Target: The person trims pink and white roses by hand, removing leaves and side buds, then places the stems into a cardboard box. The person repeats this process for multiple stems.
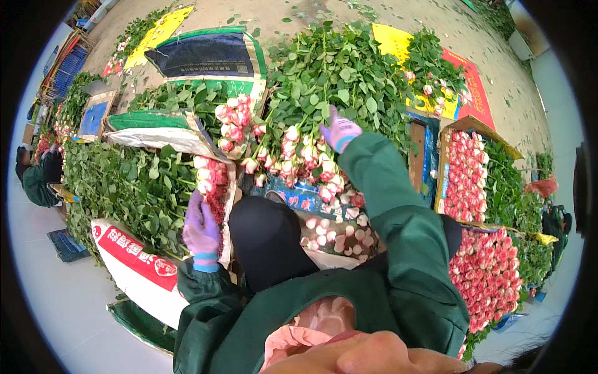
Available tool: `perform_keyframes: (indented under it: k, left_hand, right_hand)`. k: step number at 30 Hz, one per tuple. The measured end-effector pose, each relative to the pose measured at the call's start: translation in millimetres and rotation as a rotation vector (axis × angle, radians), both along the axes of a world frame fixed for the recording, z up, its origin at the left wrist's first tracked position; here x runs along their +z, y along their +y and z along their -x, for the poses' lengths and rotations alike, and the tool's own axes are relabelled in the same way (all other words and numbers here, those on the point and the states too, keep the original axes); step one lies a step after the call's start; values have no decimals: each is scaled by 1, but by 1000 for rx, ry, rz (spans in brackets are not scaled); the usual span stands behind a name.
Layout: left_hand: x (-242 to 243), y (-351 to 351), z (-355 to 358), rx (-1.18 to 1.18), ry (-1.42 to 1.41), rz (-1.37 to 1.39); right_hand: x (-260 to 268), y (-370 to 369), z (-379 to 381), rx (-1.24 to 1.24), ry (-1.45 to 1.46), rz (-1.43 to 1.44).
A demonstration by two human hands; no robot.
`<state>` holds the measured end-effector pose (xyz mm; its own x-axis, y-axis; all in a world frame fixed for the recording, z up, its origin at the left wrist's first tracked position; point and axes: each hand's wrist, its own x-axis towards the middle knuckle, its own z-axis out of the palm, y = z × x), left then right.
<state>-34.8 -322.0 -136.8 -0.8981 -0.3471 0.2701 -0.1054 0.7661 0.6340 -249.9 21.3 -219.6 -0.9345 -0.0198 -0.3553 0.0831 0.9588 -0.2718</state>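
My right hand (341, 130), in a light purple knitted glove, reaches over a heap of leafy rose stems (327, 70), its index finger stretched out onto the leaves. Just below it hang pink-and-white rose heads (292, 154) of this heap. Whether it touches a stem is not plain. In a like glove, my left hand (202, 226) lies at the left edge of a row of packed rose heads (212, 180), fingers extended and close together, beside green stems (126, 182). Nothing is seen held in it.
Loose petals (338, 236) lie before my knees. Packed roses (486, 276) stand at the right, below a cardboard-edged bundle (465, 175). A printed red-and-white wrapper (135, 252) is at the lower left. Other people work at the far left (39, 180) and far right (556, 233).
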Motion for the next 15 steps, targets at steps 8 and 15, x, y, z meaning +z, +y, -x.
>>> perform_keyframes:
  k: [8, 15]
  left_hand:
    - [-10, 26, 35, -96, 17, -134]
    - [-3, 41, 69, -150, -31, -219]
  right_hand:
    - [-86, -20, 57, -110, -207, -83]
    - [-47, 61, 94, -286, -395, 667]
